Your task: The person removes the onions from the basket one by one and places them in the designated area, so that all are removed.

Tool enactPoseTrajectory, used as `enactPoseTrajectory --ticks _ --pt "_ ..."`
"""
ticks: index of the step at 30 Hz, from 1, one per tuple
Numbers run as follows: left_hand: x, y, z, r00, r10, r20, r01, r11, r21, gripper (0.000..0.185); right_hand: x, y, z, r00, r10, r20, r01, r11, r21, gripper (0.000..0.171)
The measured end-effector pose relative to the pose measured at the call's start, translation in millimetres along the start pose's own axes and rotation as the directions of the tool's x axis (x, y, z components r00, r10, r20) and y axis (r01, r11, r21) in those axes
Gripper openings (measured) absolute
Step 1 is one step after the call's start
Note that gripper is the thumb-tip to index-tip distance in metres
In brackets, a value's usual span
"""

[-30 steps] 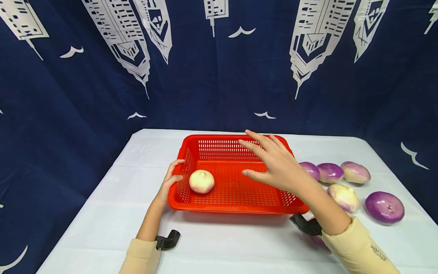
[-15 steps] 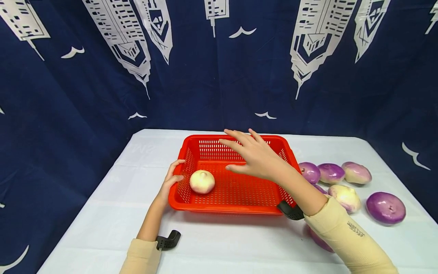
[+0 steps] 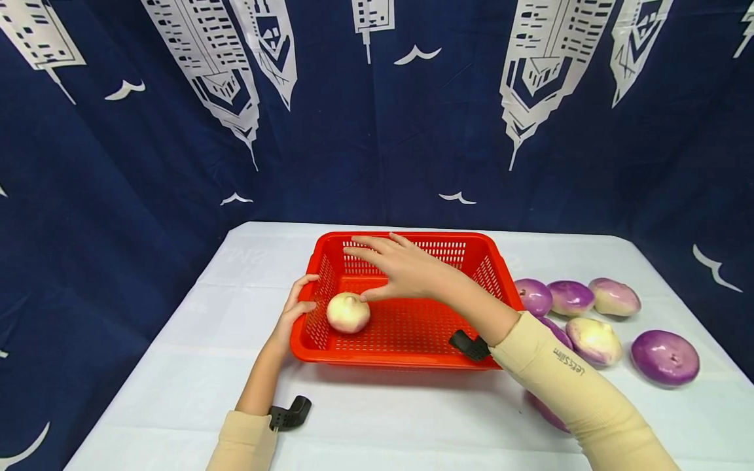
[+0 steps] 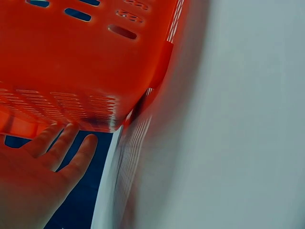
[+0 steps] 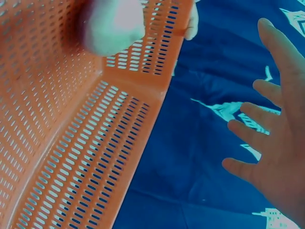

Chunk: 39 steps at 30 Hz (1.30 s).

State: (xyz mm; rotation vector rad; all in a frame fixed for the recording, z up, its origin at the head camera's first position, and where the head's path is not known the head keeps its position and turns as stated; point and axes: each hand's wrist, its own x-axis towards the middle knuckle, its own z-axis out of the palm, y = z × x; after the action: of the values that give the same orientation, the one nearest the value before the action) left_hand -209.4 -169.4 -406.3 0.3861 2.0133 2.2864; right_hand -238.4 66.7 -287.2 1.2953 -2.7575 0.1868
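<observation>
The right hand (image 3: pixel 406 268) hovers over the red basket (image 3: pixel 412 353), fingers spread and straight, its grip wide open and holding nothing. One pale turnip (image 3: pixel 348 312) lies on the basket floor near the left wall, just under and beside the thumb; whether the thumb touches it cannot be told. The left hand (image 3: pixel 292 313) has its grip on the basket's left rim, fingers curled over the edge and thumb against the outer wall. The basket stands on the white desk (image 3: pixel 194 366). To its right lie five turnips in plain sight, purple and cream (image 3: pixel 664 356), and a sixth shows partly under the right sleeve (image 3: pixel 548 412).
</observation>
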Motion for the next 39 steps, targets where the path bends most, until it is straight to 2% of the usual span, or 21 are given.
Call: enactPoseTrajectory --ticks 6,14,21,28,39 --pt "1.9 -0.5 -0.4 1.0 -0.004 -0.012 0.004 1.0 0.019 0.054 15.7 2.9 17.1 0.999 -0.035 0.031 0.036 0.999 -0.012 0.07" --pt "-0.9 -1.8 1.0 1.0 -0.007 -0.011 0.007 1.0 0.008 0.053 25.2 5.8 44.8 0.989 -0.04 0.144 0.036 0.999 0.034 0.071" --pt "0.5 -1.1 -0.6 1.0 -0.011 0.003 0.011 1.0 0.014 0.057 31.8 2.7 52.9 0.979 -0.087 0.185 0.078 0.995 0.058 0.072" --pt "0.6 -0.2 -0.8 1.0 -0.005 -0.005 0.005 1.0 0.018 0.053 40.4 2.2 60.9 0.973 -0.07 0.218 0.053 0.995 0.085 0.073" --pt "0.4 -0.9 -1.6 1.0 0.0 0.004 0.0 0.999 0.033 0.056 42.9 -1.7 68.5 0.951 -0.059 0.303 0.021 0.991 0.129 0.071"
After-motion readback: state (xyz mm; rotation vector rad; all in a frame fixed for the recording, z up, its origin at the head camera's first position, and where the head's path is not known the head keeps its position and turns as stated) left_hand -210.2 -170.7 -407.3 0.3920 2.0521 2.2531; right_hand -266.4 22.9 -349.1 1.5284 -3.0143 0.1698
